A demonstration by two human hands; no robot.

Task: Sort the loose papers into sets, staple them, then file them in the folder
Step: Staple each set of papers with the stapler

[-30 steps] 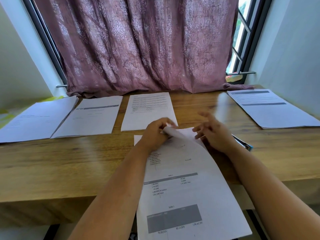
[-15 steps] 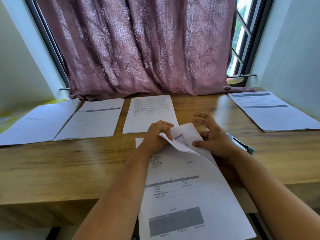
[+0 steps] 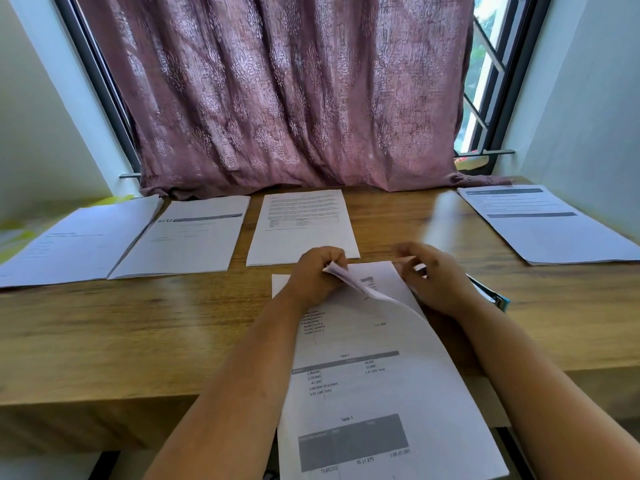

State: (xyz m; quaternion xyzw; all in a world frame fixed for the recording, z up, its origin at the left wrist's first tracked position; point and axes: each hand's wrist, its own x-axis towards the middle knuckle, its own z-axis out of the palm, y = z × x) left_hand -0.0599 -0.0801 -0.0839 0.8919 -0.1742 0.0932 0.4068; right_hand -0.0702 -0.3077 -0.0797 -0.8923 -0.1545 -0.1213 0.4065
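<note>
Between both hands, top sheet (far corner pinched by left hand)

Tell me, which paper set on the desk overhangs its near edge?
The set with tables held by the left hand; the four other sets lie fully on the desk.

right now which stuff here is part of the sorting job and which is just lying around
Part of the job:
- sheet with tables, top corner pinched by the left hand
- right hand beside it
- four paper sets along the desk's far edge
- blue object, possibly the stapler

Lying about:
- curtain
- yellow item at far left
</note>
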